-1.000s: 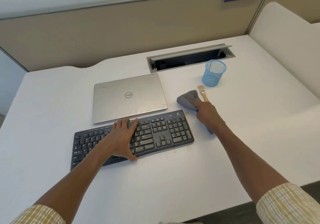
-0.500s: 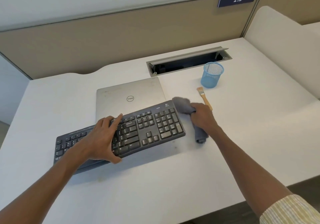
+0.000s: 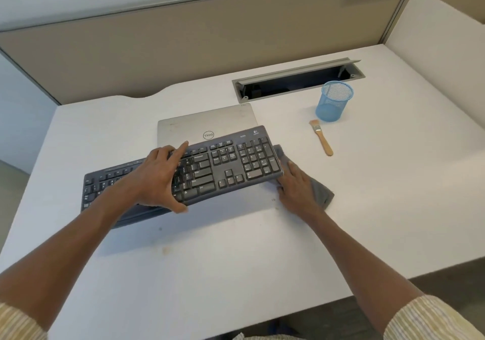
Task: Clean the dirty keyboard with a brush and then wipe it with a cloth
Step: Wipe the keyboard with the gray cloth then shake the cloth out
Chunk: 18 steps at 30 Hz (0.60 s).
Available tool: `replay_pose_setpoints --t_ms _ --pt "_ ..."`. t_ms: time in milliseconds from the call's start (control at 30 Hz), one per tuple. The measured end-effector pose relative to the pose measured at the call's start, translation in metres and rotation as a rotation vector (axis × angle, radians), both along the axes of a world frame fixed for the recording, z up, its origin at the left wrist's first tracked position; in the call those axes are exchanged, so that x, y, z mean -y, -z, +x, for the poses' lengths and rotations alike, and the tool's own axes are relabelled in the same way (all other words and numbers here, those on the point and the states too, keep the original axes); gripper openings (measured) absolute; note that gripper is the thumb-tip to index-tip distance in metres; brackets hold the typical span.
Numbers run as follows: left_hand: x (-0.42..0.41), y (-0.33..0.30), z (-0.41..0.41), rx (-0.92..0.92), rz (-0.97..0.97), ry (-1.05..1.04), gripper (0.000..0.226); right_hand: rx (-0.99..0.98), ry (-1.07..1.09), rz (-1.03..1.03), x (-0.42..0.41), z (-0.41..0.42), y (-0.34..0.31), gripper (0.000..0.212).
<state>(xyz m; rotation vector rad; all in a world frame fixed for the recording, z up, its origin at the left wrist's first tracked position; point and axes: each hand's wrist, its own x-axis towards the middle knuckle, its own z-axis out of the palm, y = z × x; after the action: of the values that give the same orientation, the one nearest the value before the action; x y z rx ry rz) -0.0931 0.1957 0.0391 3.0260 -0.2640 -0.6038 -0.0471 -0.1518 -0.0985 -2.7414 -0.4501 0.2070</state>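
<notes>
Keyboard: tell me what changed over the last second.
The left hand lifted the keyboard off the desk, right end raised. The right hand brought the cloth to that end. The brush, laptop and blue cup stayed put.

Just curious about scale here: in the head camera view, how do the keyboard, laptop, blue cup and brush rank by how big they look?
1. Keyboard, lifted nearer the camera, which inflates it.
2. Laptop, partly hidden behind the keyboard.
3. Blue cup.
4. Brush, thinnest, though about as long as the cup is tall.
</notes>
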Motion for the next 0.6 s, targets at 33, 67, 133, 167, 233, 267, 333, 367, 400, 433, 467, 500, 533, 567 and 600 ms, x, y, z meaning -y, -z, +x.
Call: replay_pose_setpoints --t_ms 33,67,133,167,233,267,333,367,400,433,467,500,533,567,600 --pt "0.0 -0.001 0.002 0.007 -0.004 -0.001 0.157 -0.002 -0.024 0.081 0.0 -0.008 -0.002 0.07" --pt "0.0 -0.002 0.004 0.018 -0.005 -0.002 0.157 -0.016 -0.019 0.19 0.003 -0.013 -0.007 0.068" --pt "-0.001 -0.004 0.008 0.043 -0.011 -0.009 0.158 -0.011 0.094 0.355 0.016 -0.018 -0.022 0.062" --pt "-0.001 -0.005 0.01 0.05 -0.018 -0.015 0.157 0.016 0.175 0.361 0.026 -0.017 -0.029 0.057" --pt "-0.004 -0.007 0.014 0.066 -0.033 -0.029 0.158 0.106 0.276 0.222 0.049 -0.012 -0.033 0.045" --pt "-0.006 -0.008 0.016 0.073 -0.038 -0.036 0.158 0.145 0.276 0.129 0.058 -0.011 -0.03 0.042" --pt "-0.011 -0.009 0.02 0.087 -0.046 -0.053 0.157 0.146 0.2 -0.01 0.065 -0.012 -0.015 0.047" --pt "-0.014 -0.009 0.022 0.098 -0.047 -0.062 0.157 0.12 0.174 -0.032 0.065 -0.013 -0.006 0.05" --pt "-0.016 -0.01 0.024 0.108 -0.048 -0.071 0.157 0.095 0.172 -0.025 0.06 -0.014 0.001 0.053" --pt "-0.02 -0.011 0.025 0.114 -0.047 -0.082 0.157 0.077 0.186 -0.007 0.053 -0.016 0.005 0.055" --pt "-0.023 -0.013 0.026 0.121 -0.044 -0.096 0.156 0.067 0.203 0.01 0.043 -0.018 0.006 0.057" --pt "-0.028 -0.015 0.027 0.129 -0.04 -0.111 0.156 0.058 0.213 0.006 0.029 -0.022 0.006 0.058" --pt "-0.032 -0.016 0.028 0.134 -0.037 -0.121 0.157 0.057 0.212 -0.004 0.014 -0.026 0.007 0.058" --pt "-0.036 -0.019 0.029 0.141 -0.032 -0.129 0.157 0.063 0.204 -0.008 -0.003 -0.032 0.007 0.058" --pt "-0.041 -0.021 0.03 0.149 -0.025 -0.137 0.157 0.076 0.191 -0.007 -0.021 -0.041 0.007 0.059"
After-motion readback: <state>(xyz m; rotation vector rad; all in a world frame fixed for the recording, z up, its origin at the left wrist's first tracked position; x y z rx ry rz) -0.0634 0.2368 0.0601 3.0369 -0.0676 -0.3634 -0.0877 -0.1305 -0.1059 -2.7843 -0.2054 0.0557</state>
